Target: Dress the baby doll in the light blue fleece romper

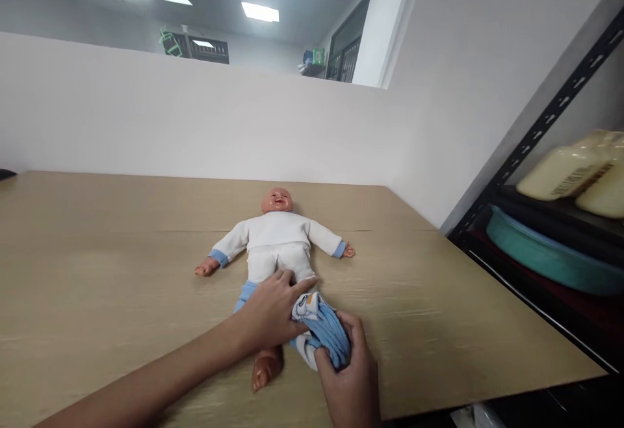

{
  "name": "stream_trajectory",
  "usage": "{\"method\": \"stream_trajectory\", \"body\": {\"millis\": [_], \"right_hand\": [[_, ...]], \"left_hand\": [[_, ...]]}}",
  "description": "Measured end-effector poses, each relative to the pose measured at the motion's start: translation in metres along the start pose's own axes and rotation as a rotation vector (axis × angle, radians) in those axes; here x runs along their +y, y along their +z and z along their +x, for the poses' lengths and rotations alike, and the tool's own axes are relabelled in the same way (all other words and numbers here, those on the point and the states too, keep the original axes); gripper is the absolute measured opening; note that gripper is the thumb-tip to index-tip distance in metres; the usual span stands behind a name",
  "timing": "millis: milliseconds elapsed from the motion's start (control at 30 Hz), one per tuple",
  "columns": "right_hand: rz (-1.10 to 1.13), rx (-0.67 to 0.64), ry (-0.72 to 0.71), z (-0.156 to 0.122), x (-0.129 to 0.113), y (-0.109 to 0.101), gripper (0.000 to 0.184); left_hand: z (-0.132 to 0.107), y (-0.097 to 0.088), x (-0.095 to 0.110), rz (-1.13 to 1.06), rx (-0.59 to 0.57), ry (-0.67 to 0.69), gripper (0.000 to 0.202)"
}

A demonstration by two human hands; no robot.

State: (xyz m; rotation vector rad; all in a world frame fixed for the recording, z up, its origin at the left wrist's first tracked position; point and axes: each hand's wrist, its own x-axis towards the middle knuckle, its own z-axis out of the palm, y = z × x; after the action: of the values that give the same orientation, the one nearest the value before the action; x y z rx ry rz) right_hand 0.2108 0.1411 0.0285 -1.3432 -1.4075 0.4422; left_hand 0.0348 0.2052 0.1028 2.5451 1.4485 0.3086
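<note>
A baby doll lies on its back on the wooden table, head toward the wall. It wears a white top with blue cuffs, and its lower body is white cloth. Blue-and-white doll trousers are bunched around the leg on the right; some blue cloth also shows at the other thigh. My left hand is closed over the right-side leg, index finger and thumb at the bunched cloth's upper edge. My right hand grips the gathered trouser leg near its lower end. One bare foot shows; the other is hidden.
The table runs back to a low white wall. At the right stands a black metal shelf holding a green basin and cream-coloured containers. The table's right edge is close to the shelf.
</note>
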Motion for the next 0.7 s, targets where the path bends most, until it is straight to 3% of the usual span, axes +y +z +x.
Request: {"method": "stream_trajectory", "body": {"millis": [333,600,700], "right_hand": [[0.369,-0.272,0.199,0.028,-0.005,0.004,0.051],[0.360,-0.220,0.312,0.010,0.005,0.009,0.053],[0.344,-0.119,0.357,0.002,0.007,0.016,0.055]], "left_hand": [[0.010,-0.017,-0.022,-0.973,-0.117,0.018,0.081],[0.010,-0.021,-0.033,-1.058,-0.225,0.048,0.106],[0.010,-0.023,-0.031,-1.068,-0.249,0.090,0.108]]}}
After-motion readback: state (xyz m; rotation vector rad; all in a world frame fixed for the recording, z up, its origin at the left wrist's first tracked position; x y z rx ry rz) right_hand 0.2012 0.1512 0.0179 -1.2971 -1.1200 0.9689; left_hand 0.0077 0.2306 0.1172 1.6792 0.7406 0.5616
